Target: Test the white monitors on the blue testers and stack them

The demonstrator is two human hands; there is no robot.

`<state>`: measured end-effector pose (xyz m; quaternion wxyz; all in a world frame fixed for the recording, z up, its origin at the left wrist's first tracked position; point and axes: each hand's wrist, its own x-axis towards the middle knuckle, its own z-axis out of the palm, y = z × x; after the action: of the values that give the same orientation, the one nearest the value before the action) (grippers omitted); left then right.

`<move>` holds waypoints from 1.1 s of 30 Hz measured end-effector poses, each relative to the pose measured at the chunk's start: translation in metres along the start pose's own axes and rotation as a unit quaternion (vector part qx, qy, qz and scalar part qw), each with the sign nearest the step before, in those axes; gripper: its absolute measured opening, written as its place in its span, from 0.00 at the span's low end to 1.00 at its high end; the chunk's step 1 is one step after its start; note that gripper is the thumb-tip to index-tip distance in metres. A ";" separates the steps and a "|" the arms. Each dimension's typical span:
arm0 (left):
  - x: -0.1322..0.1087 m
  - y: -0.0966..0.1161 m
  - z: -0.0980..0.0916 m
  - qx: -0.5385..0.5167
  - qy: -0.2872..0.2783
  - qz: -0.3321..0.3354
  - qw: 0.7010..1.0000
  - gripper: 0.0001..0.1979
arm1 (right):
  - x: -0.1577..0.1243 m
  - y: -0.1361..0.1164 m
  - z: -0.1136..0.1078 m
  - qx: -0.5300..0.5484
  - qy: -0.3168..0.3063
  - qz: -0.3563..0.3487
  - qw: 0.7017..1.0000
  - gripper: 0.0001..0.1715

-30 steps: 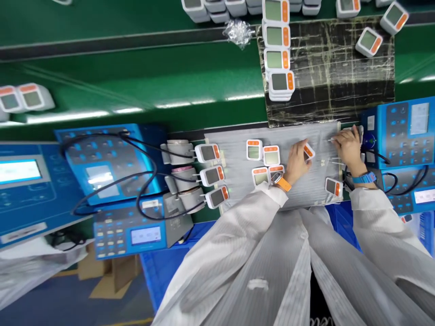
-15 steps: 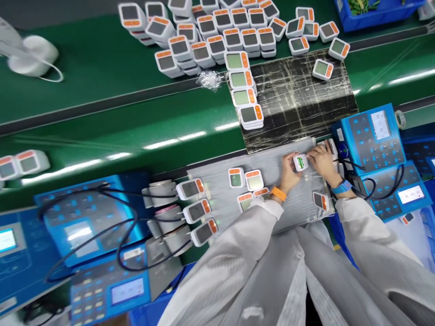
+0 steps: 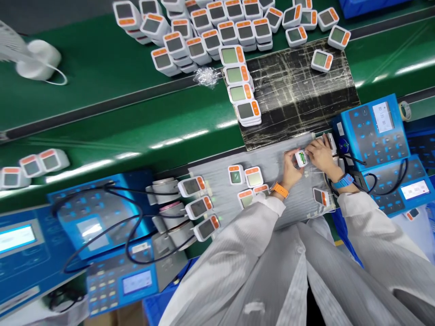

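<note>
My left hand (image 3: 291,169), with an orange strap at the wrist, grips a small white device (image 3: 301,158) whose open back shows green inside. My right hand (image 3: 320,154), with a blue strap, has its fingers bent at the device's right edge; whether it holds any small part is hidden. Beside its fingertips is another white device (image 3: 331,144). On the grey mat (image 3: 220,164) to the left, several orange-and-white devices lie near my left sleeve, one of them a lit-screen unit (image 3: 253,177). Below my right hand lies one more device (image 3: 320,196).
Blue test machines stand at the right (image 3: 375,131) and left (image 3: 98,217), with black cables. Three devices sit on round fixtures (image 3: 171,208). Many devices are stacked on the green bench (image 3: 112,72) beyond a black taped board (image 3: 299,90). A white fan (image 3: 39,59) stands far left.
The camera view has shifted slightly, and more devices show at the left edge. My left hand still holds the white device, now tilted a little differently, with my right hand still against it.
</note>
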<state>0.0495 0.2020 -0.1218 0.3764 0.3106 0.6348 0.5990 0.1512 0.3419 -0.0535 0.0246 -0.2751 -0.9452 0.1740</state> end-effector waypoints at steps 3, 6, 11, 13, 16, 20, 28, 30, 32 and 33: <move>0.001 0.002 0.003 -0.010 0.006 0.000 1.000 0.34 | 0.004 0.003 -0.006 -0.017 -0.035 -0.017 0.999 0.16; 0.002 0.004 0.003 0.003 0.008 -0.012 1.000 0.36 | 0.001 0.013 -0.009 0.023 -0.041 -0.023 0.999 0.13; 0.001 -0.001 -0.001 0.010 -0.007 0.000 1.000 0.36 | -0.016 0.024 -0.007 0.079 -0.042 -0.045 0.995 0.11; 0.001 -0.003 -0.001 -0.016 0.000 0.017 1.000 0.35 | -0.019 0.024 -0.006 0.070 -0.039 -0.049 0.996 0.12; 0.000 -0.002 0.000 -0.030 0.008 0.018 0.999 0.34 | -0.019 0.021 -0.007 0.045 -0.045 -0.059 0.996 0.13; 0.001 0.002 0.002 0.002 0.004 -0.005 1.000 0.35 | -0.019 0.016 -0.008 0.003 -0.051 -0.067 0.996 0.15; 0.001 0.006 0.003 0.017 0.004 -0.020 1.000 0.37 | -0.019 0.011 -0.009 0.038 -0.049 -0.040 0.997 0.16; 0.000 0.005 0.004 0.018 0.001 -0.015 1.000 0.36 | -0.019 0.011 -0.010 0.042 -0.054 -0.043 0.997 0.15; 0.000 0.003 0.005 0.004 0.004 -0.004 1.000 0.35 | -0.019 0.010 -0.012 0.028 -0.063 -0.049 0.996 0.15; 0.000 0.003 0.006 -0.008 0.007 0.002 1.000 0.35 | -0.019 0.009 -0.013 0.017 -0.067 -0.052 0.996 0.16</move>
<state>0.0548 0.2056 -0.1193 0.3732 0.3046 0.6319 0.6072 0.1734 0.3428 -0.0436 -0.0250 -0.2130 -0.9547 0.2061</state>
